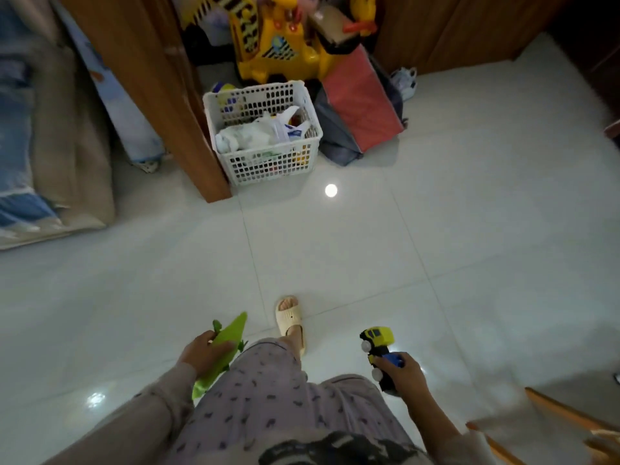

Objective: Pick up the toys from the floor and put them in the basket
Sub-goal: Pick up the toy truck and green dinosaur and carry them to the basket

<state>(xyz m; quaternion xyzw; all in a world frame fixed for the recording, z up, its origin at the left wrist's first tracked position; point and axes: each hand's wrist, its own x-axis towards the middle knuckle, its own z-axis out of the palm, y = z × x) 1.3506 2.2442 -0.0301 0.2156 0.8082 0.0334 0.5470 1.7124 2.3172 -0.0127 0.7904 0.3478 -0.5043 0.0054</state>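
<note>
Green dinosaur (223,350) clasped in left hand (201,352) at 7 o'clock, yellow truck (378,350) gripped by right hand (402,372) at 5 o'clock, white basket (265,162) on floor (369,263) at 12 o'clock, well apart

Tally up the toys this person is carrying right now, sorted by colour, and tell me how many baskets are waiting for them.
Green toys: 1, the green toy crocodile in the left hand
Yellow, black and blue toys: 1, the toy truck in the right hand
White baskets: 1, the white basket ahead on the floor, already holding things
Total: 3
</note>
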